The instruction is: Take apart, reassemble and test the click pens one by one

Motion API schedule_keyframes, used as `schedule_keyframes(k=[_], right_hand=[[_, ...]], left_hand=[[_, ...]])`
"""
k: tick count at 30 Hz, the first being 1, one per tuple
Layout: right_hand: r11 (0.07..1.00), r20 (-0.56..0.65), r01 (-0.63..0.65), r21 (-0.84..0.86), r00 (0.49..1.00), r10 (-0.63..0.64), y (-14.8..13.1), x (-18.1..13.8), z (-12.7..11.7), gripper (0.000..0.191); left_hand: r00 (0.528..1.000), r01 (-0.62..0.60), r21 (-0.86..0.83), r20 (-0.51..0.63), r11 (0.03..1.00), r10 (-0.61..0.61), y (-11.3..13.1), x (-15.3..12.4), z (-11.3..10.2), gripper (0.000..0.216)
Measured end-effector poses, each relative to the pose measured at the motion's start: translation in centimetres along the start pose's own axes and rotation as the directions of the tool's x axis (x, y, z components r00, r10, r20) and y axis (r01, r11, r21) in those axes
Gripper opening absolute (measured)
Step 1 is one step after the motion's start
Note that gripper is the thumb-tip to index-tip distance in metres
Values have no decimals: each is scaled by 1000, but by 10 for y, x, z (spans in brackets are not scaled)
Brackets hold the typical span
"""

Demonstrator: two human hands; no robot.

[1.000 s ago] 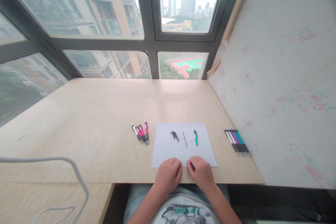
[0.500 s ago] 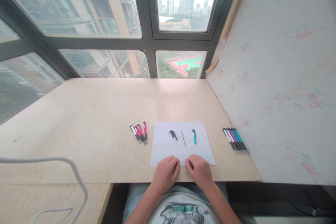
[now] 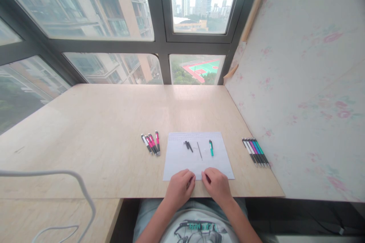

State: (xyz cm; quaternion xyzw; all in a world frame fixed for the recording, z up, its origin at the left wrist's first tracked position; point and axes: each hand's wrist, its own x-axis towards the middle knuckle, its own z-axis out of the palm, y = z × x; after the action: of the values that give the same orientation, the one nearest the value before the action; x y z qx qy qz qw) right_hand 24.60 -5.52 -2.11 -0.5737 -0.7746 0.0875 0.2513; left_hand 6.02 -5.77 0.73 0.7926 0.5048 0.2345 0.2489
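Observation:
My left hand (image 3: 180, 186) rests loosely curled on the near edge of a white sheet of paper (image 3: 178, 165). Beside it, a small gap to the right, my right hand (image 3: 216, 184) lies curled in the same way. No object shows in either hand. Farther up the sheet are small black pen parts (image 3: 187, 145), a thin dark pen refill (image 3: 199, 150) and a green pen barrel (image 3: 211, 149) with a black clip. All of these lie apart from my fingers. Faint printed lines run along the paper's far edge.
Several pink and white pens (image 3: 151, 145) lie left of the paper. A row of several white, purple, blue and green pens (image 3: 256, 152) lies to the right, near the flowered wall (image 3: 308, 121). A white cable (image 3: 81, 186) loops at lower left. Windows stand behind the wooden table (image 3: 114, 121).

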Motion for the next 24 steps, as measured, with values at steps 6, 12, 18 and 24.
schedule_keyframes(k=[6, 12, 18, 24], right_hand=[[996, -11, -26, 87, 1000, 27, 3, -1, 3, 32], [934, -102, -268, 234, 949, 298, 14, 11, -7, 41], [852, -23, -522, -35, 853, 521, 21, 40, -22, 21], [813, 9, -565, -143, 820, 572, 21, 57, -19, 19]], left_hand=[[999, 31, -109, -19, 994, -33, -2, -1, 0, 23], [969, 147, -399, -127, 905, -213, -9, 1, -7, 28], [949, 174, -604, -108, 778, -297, -5, 7, -11, 30], [931, 220, -746, -32, 629, -363, 6, 12, -9, 29]])
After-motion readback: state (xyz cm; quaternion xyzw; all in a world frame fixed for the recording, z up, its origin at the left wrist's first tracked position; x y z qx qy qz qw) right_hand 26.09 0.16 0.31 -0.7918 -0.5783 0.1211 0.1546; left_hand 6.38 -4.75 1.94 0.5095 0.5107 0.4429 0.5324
